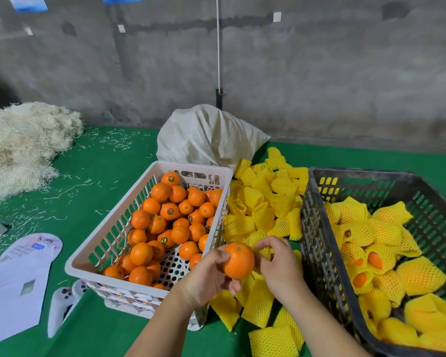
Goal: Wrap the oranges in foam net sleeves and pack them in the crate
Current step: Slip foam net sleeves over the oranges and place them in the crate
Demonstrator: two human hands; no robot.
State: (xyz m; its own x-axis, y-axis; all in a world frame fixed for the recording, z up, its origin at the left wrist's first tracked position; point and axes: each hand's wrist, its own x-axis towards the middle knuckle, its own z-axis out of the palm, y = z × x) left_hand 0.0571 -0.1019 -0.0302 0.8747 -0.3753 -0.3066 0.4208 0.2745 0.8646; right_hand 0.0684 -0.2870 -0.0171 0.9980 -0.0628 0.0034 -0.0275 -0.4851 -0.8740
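My left hand holds a bare orange above the gap between the two crates. Beside it on the right, my right hand pinches the edge of a yellow foam net sleeve from the loose pile of sleeves. A white crate to the left holds several unwrapped oranges. At the right, a dark crate contains several oranges wrapped in yellow sleeves.
A white woven sack lies behind the crates. Pale wood-wool shavings are heaped at the far left. Papers and a white controller rest on the green table. A grey wall stands behind.
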